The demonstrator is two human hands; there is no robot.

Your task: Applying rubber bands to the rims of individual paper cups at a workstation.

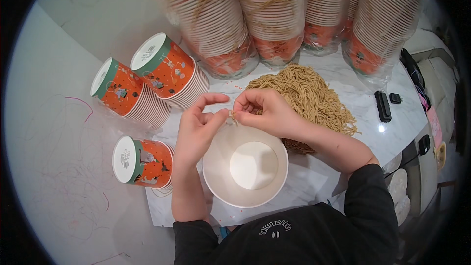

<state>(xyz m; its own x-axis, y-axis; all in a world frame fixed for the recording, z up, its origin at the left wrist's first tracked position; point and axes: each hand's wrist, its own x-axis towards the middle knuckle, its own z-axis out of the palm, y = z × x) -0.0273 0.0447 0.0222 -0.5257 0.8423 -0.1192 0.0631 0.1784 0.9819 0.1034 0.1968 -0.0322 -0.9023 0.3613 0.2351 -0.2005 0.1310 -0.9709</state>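
Observation:
A white paper bucket (219, 176) stands mouth up in front of me, its far rim under my hands. My left hand (197, 127) is at the rim's far left, thumb against a short piece of tan cord (232, 116) and index finger stretched away from it. Curled fingers of my right hand (262, 110) pinch the same cord from the other side, just above the rim. The lower fingers of the left hand are mostly hidden. Beyond my right forearm lies a large heap of tan cords (314, 93).
Upside-down stacks of orange and green paper buckets (164, 71) stand at the left, with a shorter stack (152, 164) nearer. Tall bagged bucket stacks (270, 14) line the back. Black small devices (382, 106) lie on the marble-patterned table (407, 122) at the right.

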